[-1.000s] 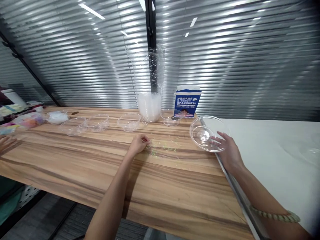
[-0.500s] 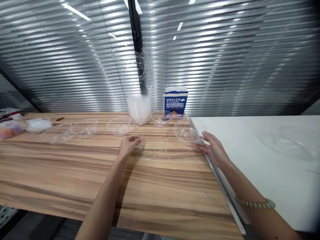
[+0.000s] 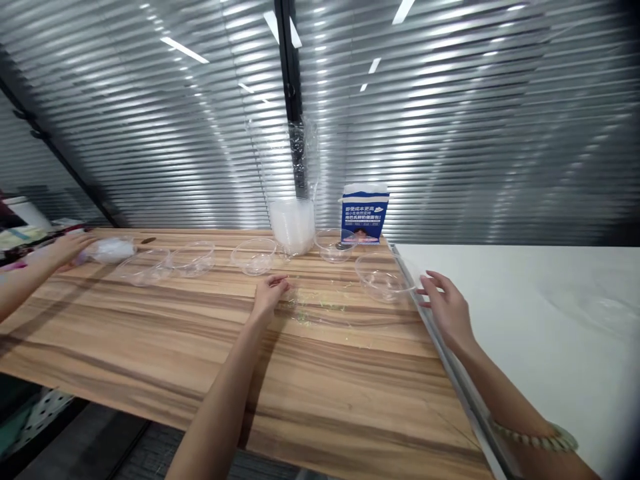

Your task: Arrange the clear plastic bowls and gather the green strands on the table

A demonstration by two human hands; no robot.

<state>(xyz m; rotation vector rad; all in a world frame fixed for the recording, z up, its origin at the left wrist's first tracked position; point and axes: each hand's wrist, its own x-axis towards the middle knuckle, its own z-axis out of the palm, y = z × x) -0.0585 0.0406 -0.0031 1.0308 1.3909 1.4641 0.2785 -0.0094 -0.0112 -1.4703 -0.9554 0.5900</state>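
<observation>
My left hand (image 3: 270, 293) is closed, its fingertips pinching the left edge of a clear plastic wrapper (image 3: 320, 310) with faint green print, lying flat on the wooden table. My right hand (image 3: 447, 305) is held with fingers apart at the right side of a clear plastic bowl (image 3: 383, 283); nothing is gripped in it. That bowl stands upright by the table's right edge. Behind the wrapper are another clear bowl (image 3: 336, 250) and a stack of clear bowls (image 3: 293, 227) in an open, crinkled bag. Left of the stack stands one more bowl (image 3: 254, 259).
Two further clear bowls stand at the left, one a bowl (image 3: 193, 259). A blue carton (image 3: 365, 217) is at the back. Another person's hand (image 3: 70, 248) reaches in from the left beside a white bundle (image 3: 114, 250). A metal strip (image 3: 450, 373) separates the wood from a white tabletop (image 3: 530, 320).
My right hand has drawn slightly away from the bowl, its fingers spreading. Another person's hand has come into view at far left. The view has swung left; my left hand stays at the wrapper.
</observation>
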